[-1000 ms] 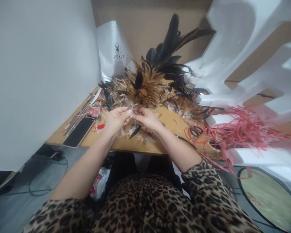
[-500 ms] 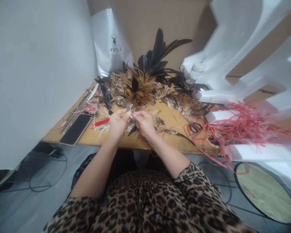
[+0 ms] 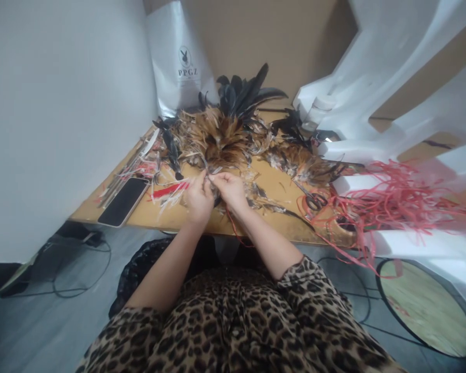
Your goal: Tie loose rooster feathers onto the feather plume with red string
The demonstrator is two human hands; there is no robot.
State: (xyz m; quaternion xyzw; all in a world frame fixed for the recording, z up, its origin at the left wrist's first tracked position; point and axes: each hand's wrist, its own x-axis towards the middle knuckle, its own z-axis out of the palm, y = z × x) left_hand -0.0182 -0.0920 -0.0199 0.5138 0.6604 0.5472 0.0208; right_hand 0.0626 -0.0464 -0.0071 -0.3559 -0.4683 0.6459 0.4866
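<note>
My left hand (image 3: 200, 201) is closed in a pinch near the table's front, its fingertips meeting those of my right hand (image 3: 231, 192). My right hand is pinched too. Between them is a small feather, mostly hidden by the fingers, with a thin pale end poking up. A red string (image 3: 233, 223) hangs from beneath my right hand over the table edge. Just beyond the fingertips lies a big pile of brown feathers (image 3: 217, 137), with long black feathers (image 3: 244, 96) standing behind it. Red and white strips (image 3: 169, 191) lie left of my left hand.
A phone (image 3: 123, 202) lies at the table's left front. Scissors (image 3: 314, 200) rest on the right, beside a tangle of red ribbon strips (image 3: 404, 199) on white foam. More brown feathers (image 3: 303, 163) lie at right. A white bag (image 3: 182, 62) stands at the back; a round stool (image 3: 425, 308) is below right.
My left hand has turned and moved slightly right, its fingers now curled more tightly against my right hand's. The tall black feathers at the back look lower and shifted left.
</note>
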